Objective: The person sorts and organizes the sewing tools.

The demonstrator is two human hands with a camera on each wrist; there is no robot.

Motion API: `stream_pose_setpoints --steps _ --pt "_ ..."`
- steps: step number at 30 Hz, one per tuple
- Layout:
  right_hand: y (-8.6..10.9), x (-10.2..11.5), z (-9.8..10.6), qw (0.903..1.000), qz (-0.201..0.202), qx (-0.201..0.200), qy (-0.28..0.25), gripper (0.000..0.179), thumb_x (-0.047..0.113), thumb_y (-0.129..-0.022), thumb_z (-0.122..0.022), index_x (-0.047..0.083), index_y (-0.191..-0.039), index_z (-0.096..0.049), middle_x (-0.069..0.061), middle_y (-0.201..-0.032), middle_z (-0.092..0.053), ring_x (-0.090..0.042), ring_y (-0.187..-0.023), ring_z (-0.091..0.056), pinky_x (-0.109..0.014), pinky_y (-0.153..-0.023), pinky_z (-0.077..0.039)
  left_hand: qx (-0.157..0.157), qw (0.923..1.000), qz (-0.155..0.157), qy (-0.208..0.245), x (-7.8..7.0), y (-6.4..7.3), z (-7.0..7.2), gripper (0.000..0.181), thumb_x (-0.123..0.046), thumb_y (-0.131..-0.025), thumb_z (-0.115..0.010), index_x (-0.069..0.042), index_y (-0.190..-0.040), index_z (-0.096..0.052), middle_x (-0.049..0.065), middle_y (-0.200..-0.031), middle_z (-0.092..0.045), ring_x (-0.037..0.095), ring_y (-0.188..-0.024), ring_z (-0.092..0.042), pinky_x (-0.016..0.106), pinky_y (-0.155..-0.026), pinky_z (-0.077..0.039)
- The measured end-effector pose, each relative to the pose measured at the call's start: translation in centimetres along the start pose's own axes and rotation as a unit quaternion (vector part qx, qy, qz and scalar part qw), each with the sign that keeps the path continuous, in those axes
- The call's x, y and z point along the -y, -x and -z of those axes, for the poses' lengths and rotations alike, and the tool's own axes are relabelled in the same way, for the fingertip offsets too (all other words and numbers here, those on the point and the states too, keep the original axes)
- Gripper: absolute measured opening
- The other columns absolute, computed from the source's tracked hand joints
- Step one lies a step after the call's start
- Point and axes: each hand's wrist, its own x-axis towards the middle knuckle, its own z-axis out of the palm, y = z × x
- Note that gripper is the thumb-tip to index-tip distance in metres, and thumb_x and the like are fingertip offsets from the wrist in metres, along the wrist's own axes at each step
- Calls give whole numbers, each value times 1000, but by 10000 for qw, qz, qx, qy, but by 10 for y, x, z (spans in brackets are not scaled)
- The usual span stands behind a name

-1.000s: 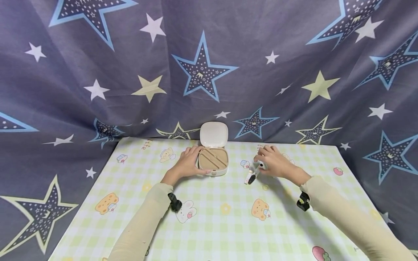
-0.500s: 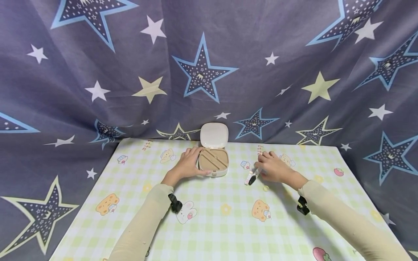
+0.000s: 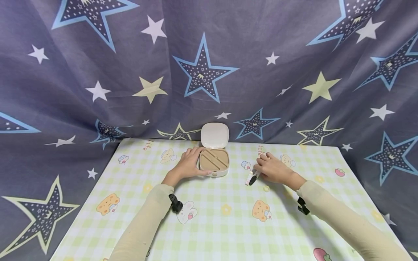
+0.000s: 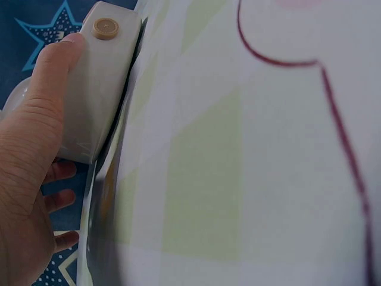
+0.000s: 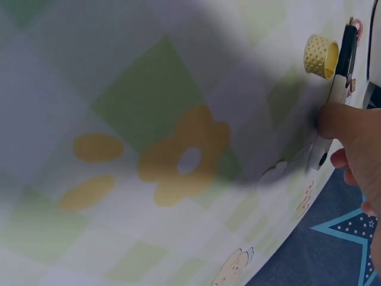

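My left hand (image 3: 187,163) grips the left side of a small white box (image 3: 214,174), thumb along its front near a gold-brown button (image 4: 105,28). Inside the box sits a beige insert (image 3: 223,156) with diagonal slots, and its white lid (image 3: 214,135) stands raised behind. To the right, my right hand (image 3: 274,168) pinches a slim white-handled tool (image 5: 322,146) with a black end (image 5: 346,53), low over the table; its exact kind is unclear. A yellow dimpled thimble (image 5: 321,56) stands beside that black end. A small pale pinkish strip (image 3: 249,178) lies along the tool's left.
A green-checked cloth (image 3: 215,224) with printed cartoon animals covers the table. Behind it hangs a dark star-patterned curtain (image 3: 261,83), close to the raised lid. Black wrist cameras (image 3: 175,204) are strapped over both sleeves.
My right hand has come down slightly, and its fingers now cover more of the white handle. The left hand and the box have stayed in place.
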Motion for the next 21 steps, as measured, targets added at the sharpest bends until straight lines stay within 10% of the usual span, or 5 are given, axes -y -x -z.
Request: stream_pose_setpoints --steps 21 --pt "2 -5 10 9984 408 -19 399 25 17 -75 -86 16 -92 -67 -5 -87 -61 -24 -85 -51 -42 -82 -43 -6 10000 18 40 0 0 0 108 -64 -72 -83 -16 -156 -35 8 -152 -45 32 -132 -42 54 -112 -35"
